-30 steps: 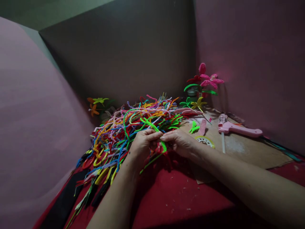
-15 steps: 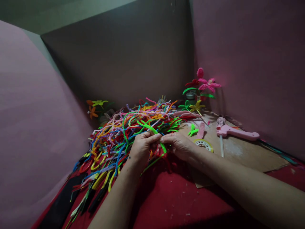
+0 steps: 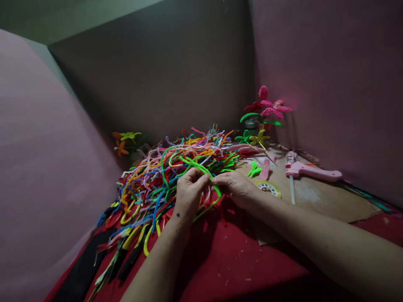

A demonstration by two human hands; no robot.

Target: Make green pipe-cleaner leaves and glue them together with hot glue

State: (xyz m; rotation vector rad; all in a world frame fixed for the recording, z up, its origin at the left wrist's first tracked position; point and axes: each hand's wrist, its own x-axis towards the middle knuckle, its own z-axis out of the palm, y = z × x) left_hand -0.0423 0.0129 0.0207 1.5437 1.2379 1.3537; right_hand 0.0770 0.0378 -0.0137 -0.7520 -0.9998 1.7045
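Note:
My left hand (image 3: 192, 188) pinches bright green pipe cleaners (image 3: 201, 167) between thumb and forefinger. Right beside it, my right hand (image 3: 234, 186) grips the same green pipe cleaners with its fingertips. Their upper ends point up and left over the pile, and a bent part hangs just below my fingertips. A big tangled pile of multicoloured pipe cleaners (image 3: 151, 180) lies behind and to the left of my hands. To the right, a small green pipe-cleaner piece (image 3: 254, 169) rests near a yellow-rimmed tape roll (image 3: 268, 188).
A pink glue gun (image 3: 311, 171) with a glue stick lies on a brown board (image 3: 330, 205) at the right. Pink flowers (image 3: 276, 109) stand at the back right, orange flowers (image 3: 121, 147) at the back left. Yellow-handled tools (image 3: 146, 243) lie at the left on the red cloth (image 3: 226, 268).
The green pipe cleaners have shifted slightly between my fingers, and their bent lower part shows more. My left hand has turned a little. The view has moved slightly.

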